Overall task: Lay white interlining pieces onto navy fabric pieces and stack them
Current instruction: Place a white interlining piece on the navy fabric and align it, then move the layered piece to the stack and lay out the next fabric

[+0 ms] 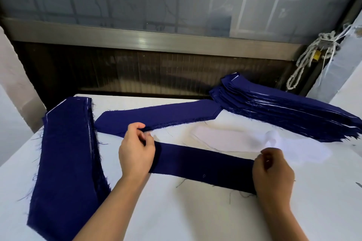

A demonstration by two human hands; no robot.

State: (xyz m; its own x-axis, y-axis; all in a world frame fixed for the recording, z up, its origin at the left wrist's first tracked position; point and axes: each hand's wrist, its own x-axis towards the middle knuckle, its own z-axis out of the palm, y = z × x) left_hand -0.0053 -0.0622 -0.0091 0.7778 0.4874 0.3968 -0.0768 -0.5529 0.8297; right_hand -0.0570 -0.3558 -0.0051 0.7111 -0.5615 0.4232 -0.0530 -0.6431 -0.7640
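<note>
You're pinching both ends of the navy strip [205, 162] lying centre-frame on the table [195, 213], left hand [137, 152] and right hand [273, 176] fingers curled on it, so your right knuckles are risking dragging the white interlining [225, 139] just above askew.

I see a matt navy cloth strip [203, 166] with frayed, thready edges, thin smooth white interlining [225, 139], a matt white table cover [195, 211] and a brushed metal rail [137, 37].

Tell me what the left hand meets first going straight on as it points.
The left hand, pinching the near navy strip, points forward; first in line is the far navy piece just beyond it. Depth unclear: they may already touch.
</note>
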